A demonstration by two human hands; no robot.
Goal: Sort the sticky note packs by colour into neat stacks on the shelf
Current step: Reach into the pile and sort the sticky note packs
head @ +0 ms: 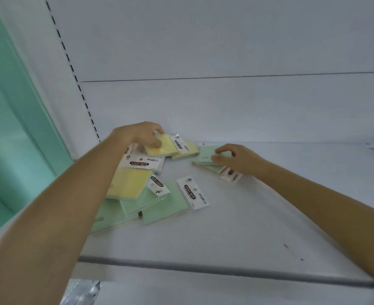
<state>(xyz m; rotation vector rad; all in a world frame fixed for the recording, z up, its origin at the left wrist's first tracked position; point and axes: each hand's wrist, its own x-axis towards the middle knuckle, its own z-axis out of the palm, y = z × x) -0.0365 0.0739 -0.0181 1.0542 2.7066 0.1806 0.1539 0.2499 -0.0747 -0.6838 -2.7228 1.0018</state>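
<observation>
Left hand [137, 135]: fingers [156, 142] curled and clamped on a yellow pack [164, 148], thumb on top, at the rear of the shelf [247, 216]. Right hand [241, 160]: fingers pinch the right-hand edge of a green pack [206, 156], which tops a small pile lying flat on the shelf. A white header card [230, 174] shows beneath that palm. A second yellow pack [189, 150] lies just beside the held one, between the two hands. Nearer the front, under the left forearm, a third yellow pack [129, 183] rests on overlapping green packs [166, 205] (labels read "STICKY NOTE"). The heap is unsorted, packs lying at mixed angles. A teal upright [16, 128] borders the shelf at left.
</observation>
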